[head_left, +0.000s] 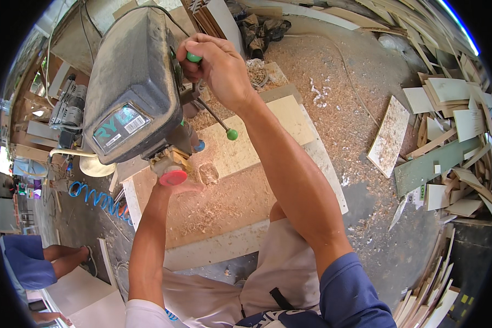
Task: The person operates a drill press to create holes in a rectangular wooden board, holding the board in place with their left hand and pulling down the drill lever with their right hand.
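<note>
A dusty black drill press (131,87) stands in front of me at the left. My right hand (216,63) is closed around a green knob (194,57) on one of its feed handles. Another handle, with a green knob (232,134), sticks out below that wrist. My left hand (187,187) is low under the press head, partly hidden behind its red round switch (173,177). The thumb lies along the near edge of a small wooden block (208,174) covered in shavings; the other fingers are hidden. The drill bit is hidden.
Shavings cover the work board (240,199), with a pale plank (262,139) along its far side. Wood offcuts (459,136) are heaped at the right. A coiled blue air hose (101,201) hangs at the left, near another person's legs (65,257).
</note>
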### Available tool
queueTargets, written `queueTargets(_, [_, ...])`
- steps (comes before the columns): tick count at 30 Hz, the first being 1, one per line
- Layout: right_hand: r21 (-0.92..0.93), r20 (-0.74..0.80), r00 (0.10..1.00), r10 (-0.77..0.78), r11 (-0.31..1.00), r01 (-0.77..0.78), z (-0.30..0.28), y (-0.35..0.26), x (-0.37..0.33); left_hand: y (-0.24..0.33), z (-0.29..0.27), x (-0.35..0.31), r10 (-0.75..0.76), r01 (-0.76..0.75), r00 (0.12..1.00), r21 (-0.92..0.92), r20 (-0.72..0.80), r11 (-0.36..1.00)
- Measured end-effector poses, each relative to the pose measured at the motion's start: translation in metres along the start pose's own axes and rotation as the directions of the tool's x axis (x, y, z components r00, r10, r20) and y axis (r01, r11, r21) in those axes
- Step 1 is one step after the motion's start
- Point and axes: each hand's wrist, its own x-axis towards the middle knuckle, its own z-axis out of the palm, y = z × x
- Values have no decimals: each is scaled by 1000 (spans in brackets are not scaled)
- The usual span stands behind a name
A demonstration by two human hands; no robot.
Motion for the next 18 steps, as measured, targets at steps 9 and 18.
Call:
queueTargets(9, [-10, -2, 1000, 7, 1000, -7, 0, -1, -4, -6, 7, 6, 186, -186, 973, 8, -138, 982])
queueTargets(18, [4, 32, 999, 0, 1000, -1, -2, -1, -4, -16, 18, 10, 709, -472, 518, 531, -479, 704])
